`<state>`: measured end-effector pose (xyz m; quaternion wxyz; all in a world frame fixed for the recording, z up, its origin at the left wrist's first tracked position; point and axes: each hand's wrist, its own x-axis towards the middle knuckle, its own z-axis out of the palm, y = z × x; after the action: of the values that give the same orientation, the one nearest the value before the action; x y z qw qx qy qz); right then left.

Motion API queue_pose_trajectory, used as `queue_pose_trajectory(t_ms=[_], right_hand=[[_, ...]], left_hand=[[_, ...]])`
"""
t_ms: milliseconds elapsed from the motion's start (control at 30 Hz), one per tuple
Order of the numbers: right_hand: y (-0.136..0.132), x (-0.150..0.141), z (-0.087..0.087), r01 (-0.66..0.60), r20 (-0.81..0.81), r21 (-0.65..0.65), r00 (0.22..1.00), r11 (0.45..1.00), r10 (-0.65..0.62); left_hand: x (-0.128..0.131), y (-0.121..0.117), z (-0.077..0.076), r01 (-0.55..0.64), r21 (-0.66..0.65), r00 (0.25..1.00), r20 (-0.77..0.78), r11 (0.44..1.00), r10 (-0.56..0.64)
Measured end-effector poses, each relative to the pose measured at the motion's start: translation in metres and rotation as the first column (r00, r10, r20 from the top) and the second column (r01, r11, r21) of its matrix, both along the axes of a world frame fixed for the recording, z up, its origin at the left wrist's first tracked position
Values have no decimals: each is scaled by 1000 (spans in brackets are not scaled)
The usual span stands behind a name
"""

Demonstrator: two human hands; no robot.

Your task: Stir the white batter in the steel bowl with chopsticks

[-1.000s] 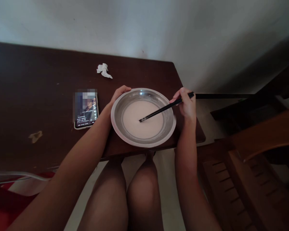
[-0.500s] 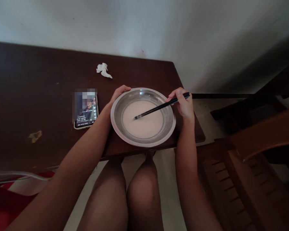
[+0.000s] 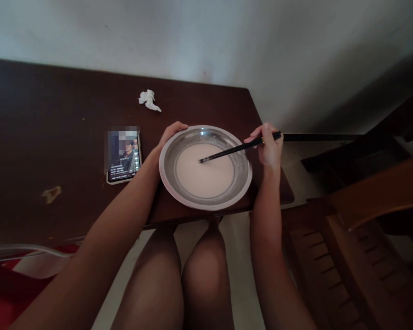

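Observation:
A wide steel bowl [image 3: 242,181] holding a pale, milky liquid [image 3: 204,172] sits at the near right corner of a dark wooden table [image 3: 55,151]. My left hand [image 3: 170,133] curls round the bowl's left rim and grips it. My right hand [image 3: 268,146], at the bowl's right side, is closed on a pair of black chopsticks [image 3: 237,149]. Their tips dip into the liquid near the bowl's middle.
A phone [image 3: 124,156] with a lit screen lies left of the bowl. A crumpled white tissue [image 3: 149,100] lies further back near the wall. A wooden chair [image 3: 365,229] stands to the right. My bare knees show below the table edge.
The chopstick tips swept left across the liquid, then back right and a little further from me. My right hand shifted slightly with them. The left hand and bowl stayed still.

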<state>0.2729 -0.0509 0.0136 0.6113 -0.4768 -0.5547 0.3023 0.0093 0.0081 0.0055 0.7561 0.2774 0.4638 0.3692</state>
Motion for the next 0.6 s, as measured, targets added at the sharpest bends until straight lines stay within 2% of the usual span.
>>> queue_pose_trajectory(t_ms=[67,200,400,533,600], right_hand=[[0,0,0,-9,-2,-17,1000,1000,9],[0,0,-1,-154,21,-48,988,987,155],[1,1,0,12,-12,-12,1000,1000,-13],[0,0,-1,-121,9,-60,993,991,122],[0,0,-1,-141,18,-57,990,988,142]], left_hand=[[0,1,-1,5,1,1000,-10,1000,-5],[0,1,-1,-14,17,1000,-16,1000,14],[2,0,0,-31,55,999,-20,998,32],[0,3,-5,-9,71,999,-31,997,11],[-1,4,-7,0,73,1000,-31,997,2]])
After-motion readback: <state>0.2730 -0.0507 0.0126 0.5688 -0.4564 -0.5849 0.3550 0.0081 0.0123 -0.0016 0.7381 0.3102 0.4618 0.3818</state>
